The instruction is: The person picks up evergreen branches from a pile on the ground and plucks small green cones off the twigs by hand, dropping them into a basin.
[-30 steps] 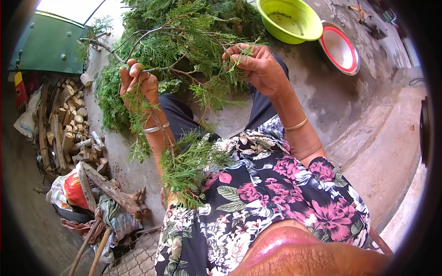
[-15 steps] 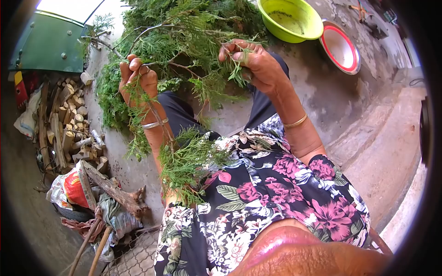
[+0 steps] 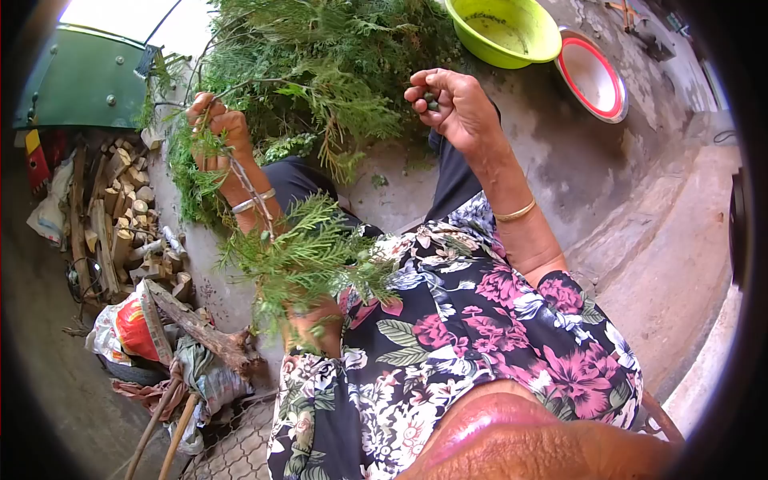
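My left hand (image 3: pixel 222 136) is closed around the woody stem of a leafy evergreen branch (image 3: pixel 312 256). One part of that branch hangs down over my forearm and the floral shirt, while thinner twigs reach up and right. My right hand (image 3: pixel 458 112) is apart from the branch, palm partly turned up and fingers curled. Small round green cones (image 3: pixel 432 102) show within those fingers. Beyond both hands lies a big heap of cut evergreen branches (image 3: pixel 336 56) on the floor, in front of my knees.
A yellow-green basin (image 3: pixel 504 32) stands at the back right, beside a red-rimmed white basin (image 3: pixel 592 78). Chopped firewood (image 3: pixel 124 208) is stacked at the left. Nearer are a thick log (image 3: pixel 204 328), bags (image 3: pixel 132 324) and wooden handles (image 3: pixel 178 436). A green metal panel (image 3: pixel 80 76) stands at the back left.
My right hand has come away from the twigs and turned, showing green cones in its fingers. My left hand has shifted left with the branch, whose upper twigs have swung left.
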Demonstrator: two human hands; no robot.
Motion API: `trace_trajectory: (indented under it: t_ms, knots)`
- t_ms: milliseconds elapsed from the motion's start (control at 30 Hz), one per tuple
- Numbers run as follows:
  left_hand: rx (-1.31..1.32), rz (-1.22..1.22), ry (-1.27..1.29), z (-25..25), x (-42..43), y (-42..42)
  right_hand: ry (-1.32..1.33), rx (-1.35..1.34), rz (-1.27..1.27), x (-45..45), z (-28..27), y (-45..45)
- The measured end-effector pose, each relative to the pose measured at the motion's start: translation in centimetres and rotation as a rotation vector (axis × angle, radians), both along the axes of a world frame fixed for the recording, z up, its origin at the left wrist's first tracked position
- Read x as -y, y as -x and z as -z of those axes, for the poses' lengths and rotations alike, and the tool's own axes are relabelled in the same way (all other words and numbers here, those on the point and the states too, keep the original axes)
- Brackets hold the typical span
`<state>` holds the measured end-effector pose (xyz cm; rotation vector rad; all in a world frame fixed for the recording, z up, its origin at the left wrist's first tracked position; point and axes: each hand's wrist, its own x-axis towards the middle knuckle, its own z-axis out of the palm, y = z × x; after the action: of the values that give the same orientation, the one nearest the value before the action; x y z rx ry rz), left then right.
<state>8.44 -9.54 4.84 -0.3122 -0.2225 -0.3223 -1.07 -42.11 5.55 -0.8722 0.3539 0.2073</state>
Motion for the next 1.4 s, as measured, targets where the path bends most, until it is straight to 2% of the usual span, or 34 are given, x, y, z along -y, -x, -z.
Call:
trace_trajectory:
  t_ms: [33, 100, 133, 167, 233, 300, 333, 467, 500, 633, 767, 833, 900, 1033, 1200, 1267, 1367, 1400]
  knots:
    - [-0.023, 0.058, 0.072, 0.1, -0.9, -0.7, -0.005, 0.008, -0.002, 0.1, 0.4, 0.1]
    - [0.209, 0.032, 0.025, 6.8, -7.3, -5.6, 0.028, 0.011, -0.026, 0.2, 1.6, 0.5]
    - [0.128, 0.027, 0.036, 6.2, -7.5, -5.8, 0.062, 0.014, -0.050, 0.2, 2.2, 0.6]
    - [0.082, 0.077, 0.177, 6.0, -7.6, -5.6, 0.062, 0.015, -0.050, -0.1, 2.7, 0.9]
    - [-0.011, 0.178, 0.463, 0.5, -3.0, -2.2, 0.071, 0.049, -0.090, -0.9, 3.6, 1.5]
    - [-0.036, 0.066, 0.158, -0.8, -3.0, -1.9, 0.052, 0.050, -0.112, -1.8, 4.2, 1.9]
    - [0.034, 0.239, 0.450, -0.7, -1.7, -1.8, 0.018, 0.050, -0.139, -2.2, 4.3, 2.1]
    - [0.011, 0.276, 0.443, -2.7, -0.6, -1.0, -0.027, 0.072, -0.250, -3.6, 3.6, 2.5]
    - [-0.066, 0.113, 0.317, -3.7, 0.0, -0.1, -0.048, 0.089, -0.305, -4.0, 3.2, 2.7]
    - [-0.164, -0.259, -0.015, -3.6, 0.8, 2.4, -0.004, 0.077, -0.472, -5.3, 1.5, 3.5]
    - [-0.259, -0.478, -0.351, -0.9, -0.9, 2.8, 0.060, 0.003, -0.424, -5.0, 0.7, 4.4]
    - [-0.301, -0.533, -0.475, 0.8, -2.3, 2.1, 0.133, 0.054, -0.372, -4.5, 2.0, 4.6]
    - [-0.332, -0.550, -0.562, 2.9, -3.9, 1.1, 0.139, -0.043, -0.185, -3.6, 2.7, 4.9]
    - [-0.339, -0.555, -0.642, 4.9, -5.0, 0.0, 0.073, 0.014, -0.092, -2.6, 0.2, 5.0]
    - [-0.401, -0.573, -0.614, 5.0, -3.6, 0.2, 0.033, 0.129, -0.203, -3.1, -3.5, 4.9]
    - [-0.524, -0.638, -0.663, 4.5, -3.0, 0.1, 0.038, 0.159, -0.207, -3.7, -4.4, 4.7]
    - [-0.332, -0.512, -0.615, 5.4, -4.1, 0.6, 0.041, 0.221, -0.230, -4.6, -5.8, 4.1]
    - [-0.328, -0.538, -0.730, 5.0, -3.8, 0.8, 0.134, 0.289, -0.184, -5.2, -6.1, 3.8]
